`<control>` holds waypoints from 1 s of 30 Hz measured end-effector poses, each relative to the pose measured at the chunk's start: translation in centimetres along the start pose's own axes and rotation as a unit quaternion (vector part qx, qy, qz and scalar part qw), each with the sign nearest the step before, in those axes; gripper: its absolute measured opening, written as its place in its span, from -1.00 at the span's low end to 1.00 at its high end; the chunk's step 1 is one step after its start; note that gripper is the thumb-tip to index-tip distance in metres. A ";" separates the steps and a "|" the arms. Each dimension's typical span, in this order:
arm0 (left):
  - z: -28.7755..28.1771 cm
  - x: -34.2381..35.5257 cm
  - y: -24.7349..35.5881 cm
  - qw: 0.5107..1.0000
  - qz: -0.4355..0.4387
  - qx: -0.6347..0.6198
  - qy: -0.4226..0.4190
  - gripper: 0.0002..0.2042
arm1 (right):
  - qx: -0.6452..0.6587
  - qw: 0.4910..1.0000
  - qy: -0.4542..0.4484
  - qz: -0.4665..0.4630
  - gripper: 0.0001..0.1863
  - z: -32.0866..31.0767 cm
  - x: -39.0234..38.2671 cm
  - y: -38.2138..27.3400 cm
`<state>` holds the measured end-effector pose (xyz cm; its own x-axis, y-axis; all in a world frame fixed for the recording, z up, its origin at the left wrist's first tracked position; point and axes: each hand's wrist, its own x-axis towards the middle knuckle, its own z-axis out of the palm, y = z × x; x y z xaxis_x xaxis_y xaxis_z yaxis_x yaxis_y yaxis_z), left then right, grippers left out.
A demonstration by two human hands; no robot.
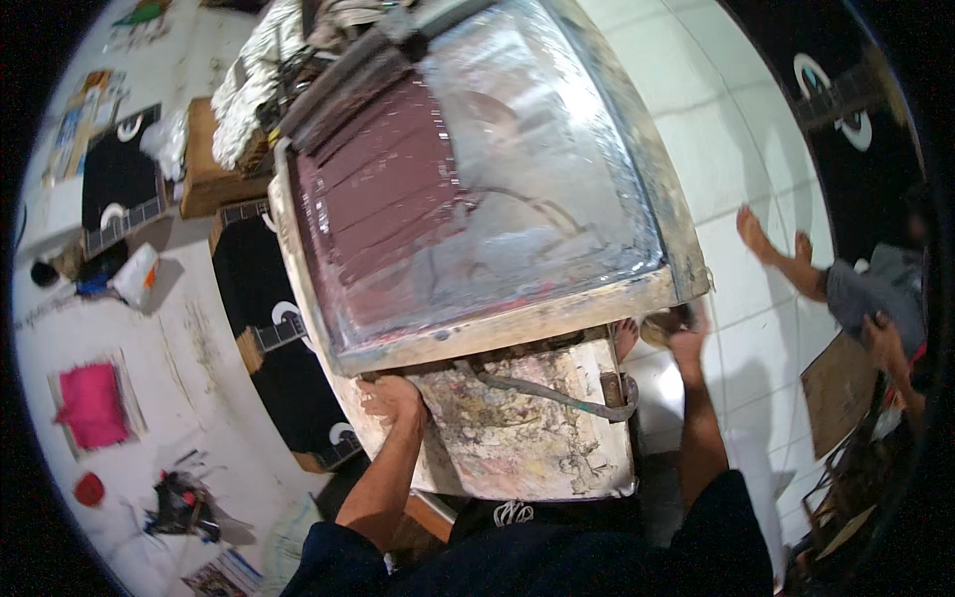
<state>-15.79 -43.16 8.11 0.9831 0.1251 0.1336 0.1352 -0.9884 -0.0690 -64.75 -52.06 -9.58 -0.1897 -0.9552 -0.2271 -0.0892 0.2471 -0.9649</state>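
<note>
A wooden-framed printing screen [517,323] slants across the middle, with maroon ink [378,189] over its left part and a grey, wet-looking mesh [537,169] on the right. Below its near rail is a paint-stained board [527,438]. My left hand [393,400] rests at the board's left side, fingers spread and close under the screen's near-left corner. Beside the near-right corner, my right hand [686,338] is closed against a round tan thing [656,328], partly hidden and blurred. A grey strap or hose [547,390] lies on the board.
Black printed panels [261,289] lie along a white surface at the left, near a pink cloth [93,405]. White cloth [261,90] sits by the screen's far-left corner. Another person's leg [796,269] and hand [880,343] are at the right, over white floor tiles [736,298].
</note>
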 end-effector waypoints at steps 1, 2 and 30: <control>0.2 -0.2 0.2 1.000 -0.010 0.016 0.012 -0.43 | 0.058 0.993 0.083 0.065 -0.61 -1.5 1.5 -4.1; 0.3 -0.5 0.2 1.000 -0.013 0.023 0.016 -0.41 | 0.091 0.994 0.064 0.011 -0.59 -3.4 2.6 -8.9; -5.0 -3.1 1.9 0.993 0.017 -0.024 -0.116 -0.18 | -0.146 0.928 -0.234 -0.249 -0.78 16.5 2.4 -46.4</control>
<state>-19.21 -45.83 12.48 0.9898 0.1027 -0.0990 0.1010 -0.9946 -0.0222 -44.93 -68.52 32.48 0.3864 -0.9119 0.1385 -0.3262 -0.2756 -0.9042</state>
